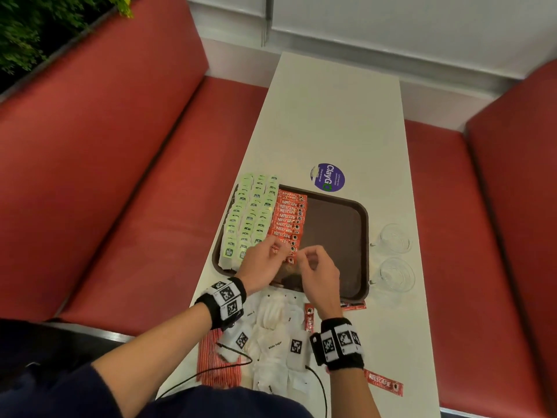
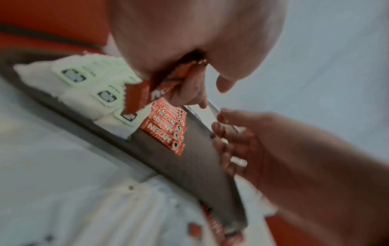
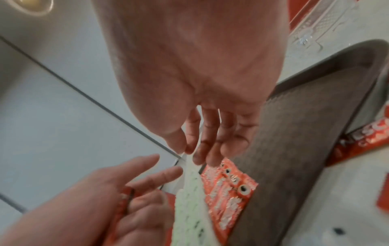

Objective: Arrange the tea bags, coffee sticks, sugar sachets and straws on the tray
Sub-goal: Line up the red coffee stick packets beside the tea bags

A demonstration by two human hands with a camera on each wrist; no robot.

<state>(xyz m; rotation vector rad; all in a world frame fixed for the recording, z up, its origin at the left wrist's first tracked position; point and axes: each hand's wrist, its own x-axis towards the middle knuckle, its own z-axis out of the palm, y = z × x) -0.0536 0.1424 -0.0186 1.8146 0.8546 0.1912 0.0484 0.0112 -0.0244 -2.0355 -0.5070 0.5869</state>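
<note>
The tea bags (image 1: 251, 218) are laid out in green rows on the tray (image 1: 337, 230), just beyond the left hand (image 1: 265, 260), and a column of coffee sticks (image 1: 287, 220) runs beside them, ending right under both hands. That column is the step in hand: the left hand clamps a small bundle of red sticks (image 2: 147, 93), while the right hand (image 1: 316, 267) hovers just beside it with fingers curled — whether they pinch anything I cannot tell. A few loose sticks (image 1: 384, 383) lie near the right wrist. Behind the wrists, off the tray, wait the sugar sachets (image 1: 275, 345) and the red-striped straws (image 1: 215, 362) — both still to do. Roughly halfway, I judge; the tray beyond the right hand is bare.
</note>
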